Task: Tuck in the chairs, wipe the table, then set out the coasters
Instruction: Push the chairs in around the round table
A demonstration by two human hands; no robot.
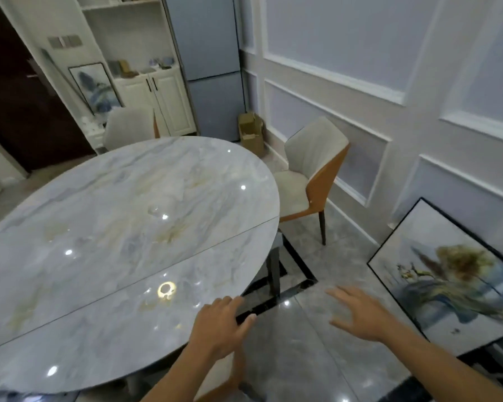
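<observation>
- Two hands up: left grip (221,323) spread over the worktop (114,216) edge, right grip (357,311) spread above the floor, both holding nothing.
- Three chairs: far chair (128,126) shows only its backrest, wall chair (308,169) sits beside the rim, near chair (233,375) is mostly hidden under the left arm.

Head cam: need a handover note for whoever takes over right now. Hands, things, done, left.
Left hand: open, empty, over the near edge of the table.
Right hand: open, empty, above the floor.
No cloth or coasters in view.
Right-side chair: seat outside the table edge, not tucked.
Far chair: close behind the table; cannot tell if tucked.
Done: nothing I can confirm.
Left: tuck chairs, wipe, set out coasters.
</observation>
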